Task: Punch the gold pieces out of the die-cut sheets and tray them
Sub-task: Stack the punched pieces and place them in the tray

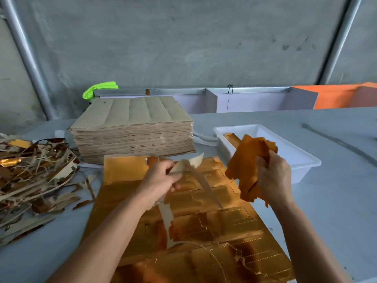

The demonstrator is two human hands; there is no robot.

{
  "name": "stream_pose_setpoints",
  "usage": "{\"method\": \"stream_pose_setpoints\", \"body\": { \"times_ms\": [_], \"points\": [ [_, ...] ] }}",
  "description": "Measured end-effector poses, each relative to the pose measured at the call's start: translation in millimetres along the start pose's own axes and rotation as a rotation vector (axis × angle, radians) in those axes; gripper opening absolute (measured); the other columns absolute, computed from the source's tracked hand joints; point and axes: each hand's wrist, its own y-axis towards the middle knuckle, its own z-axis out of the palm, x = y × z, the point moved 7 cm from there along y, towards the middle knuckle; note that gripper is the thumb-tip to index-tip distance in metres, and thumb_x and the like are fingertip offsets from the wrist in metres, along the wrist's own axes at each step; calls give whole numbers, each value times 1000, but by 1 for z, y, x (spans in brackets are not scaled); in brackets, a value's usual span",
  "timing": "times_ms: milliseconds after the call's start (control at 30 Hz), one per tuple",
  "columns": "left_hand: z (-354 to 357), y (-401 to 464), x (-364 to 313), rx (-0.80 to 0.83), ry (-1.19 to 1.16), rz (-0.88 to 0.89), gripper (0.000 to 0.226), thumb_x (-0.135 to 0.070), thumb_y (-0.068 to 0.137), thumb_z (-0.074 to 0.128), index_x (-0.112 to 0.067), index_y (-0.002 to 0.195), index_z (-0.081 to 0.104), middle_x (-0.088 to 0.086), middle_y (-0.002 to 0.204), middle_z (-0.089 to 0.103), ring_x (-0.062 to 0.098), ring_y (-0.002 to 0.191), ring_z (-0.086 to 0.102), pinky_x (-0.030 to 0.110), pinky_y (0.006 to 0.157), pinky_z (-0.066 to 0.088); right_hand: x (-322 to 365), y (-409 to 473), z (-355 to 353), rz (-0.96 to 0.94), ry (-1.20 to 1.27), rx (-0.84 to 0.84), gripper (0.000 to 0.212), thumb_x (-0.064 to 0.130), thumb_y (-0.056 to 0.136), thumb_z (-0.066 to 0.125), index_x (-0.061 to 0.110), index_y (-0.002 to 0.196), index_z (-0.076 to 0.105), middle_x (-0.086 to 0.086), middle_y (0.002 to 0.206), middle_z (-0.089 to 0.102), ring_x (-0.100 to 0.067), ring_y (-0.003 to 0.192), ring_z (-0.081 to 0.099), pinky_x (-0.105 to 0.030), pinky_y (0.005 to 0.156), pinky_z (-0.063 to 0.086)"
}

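Midway: our right hand (273, 180) grips punched gold pieces (247, 166), left hand (161, 178) pinches a scrap strip (191, 170); tall brown sheet stack (132, 127) remains.

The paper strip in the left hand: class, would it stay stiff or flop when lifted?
The strip probably flops: it bends and trails from the left hand down onto the gold sheet. Likely light and tearable, judging by its thin, ragged edges.
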Motion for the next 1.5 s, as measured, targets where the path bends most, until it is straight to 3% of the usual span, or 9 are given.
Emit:
{"method": "stream_pose_setpoints", "body": {
  "times_ms": [267, 433, 567, 667, 800, 933, 1067, 1267, 1500],
  "points": [
    [-8, -7, -34, -183, 67, 167, 23, -23, 90, 62, -12, 70, 64, -3, 62, 63, -3, 43, 54, 9, 38, 36, 7, -19, 28, -29, -5, 107, 34, 4, 95, 41, 15, 63, 39, 1, 58, 41, -14, 54, 37, -22, 46, 26],
    [-4, -7, -26, -68, -496, -16, 25, -2, 87, 59, -9, 64, 56, 5, 71, 67, 15, 66, 68, 19, 48, 48, 13, -22, 44, -35, -3, 159, 22, 7, 100, 38, 14, 83, 51, 1, 72, 49, -17, 64, 48, -23, 52, 40],
    [-4, -7, -17, -26, -608, -28, 33, 3, 87, 55, -11, 58, 50, 9, 83, 69, 18, 70, 70, 20, 50, 47, -14, -24, 59, 182, 6, 261, 21, 6, 100, 36, 10, 84, 49, -4, 72, 51, -21, 65, 52, -19, 48, 37],
    [2, -5, -9, 17, -640, -45, 37, 4, 87, 53, -12, 54, 47, 17, 94, 69, 23, 75, 66, 20, 47, 45, -23, -31, 73, 305, 125, 357, 25, 8, 100, 38, 3, 81, 54, -10, 71, 52, -25, 67, 55, -34, 61, 47],
    [8, -2, -1, 32, -603, -74, 42, 2, 86, 56, -15, 48, 49, 19, 95, 54, 30, 79, 48, 22, 44, 46, -22, -39, 79, 395, 251, 448, 22, 17, 99, 44, 13, 82, 57, -4, 76, 63, -23, 75, 65, -31, 62, 49],
    [7, -3, 6, -25, -460, -87, 33, 3, 87, 54, -10, 57, 48, 11, 69, 52, 12, 56, 53, 22, 45, 46, -19, -52, 90, 561, 530, 606, 18, 18, 98, 51, 11, 91, 67, -8, 81, 74, -21, 73, 72, -35, 64, 57],
    [-2, -1, 8, -183, -221, -38, 22, 5, 88, 51, -3, 67, 47, 15, 74, 55, 15, 52, 53, 28, 48, 45, -19, -57, 88, 678, 700, 610, 12, 13, 96, 54, 5, 102, 61, -9, 75, 74, -23, 68, 72, -35, 55, 57],
    [-7, -5, 5, -288, -314, -29, 15, -2, 81, 70, -9, 86, 58, 5, 84, 67, 8, 50, 60, 19, 45, 49, -16, -62, 89, 598, 614, 619, 12, 16, 95, 55, 7, 95, 62, -11, 90, 70, -30, 92, 67, -52, 87, 53],
    [-24, -12, -12, -504, -106, 47, 41, 2, 80, 69, -22, 103, 45, -7, 95, 58, 11, 78, 63, 23, 49, 55, -18, -47, 77, 341, 172, 382, 27, 12, 101, 41, 9, 74, 48, -4, 65, 41, -14, 57, 41, -20, 50, 33]
  ]
}}
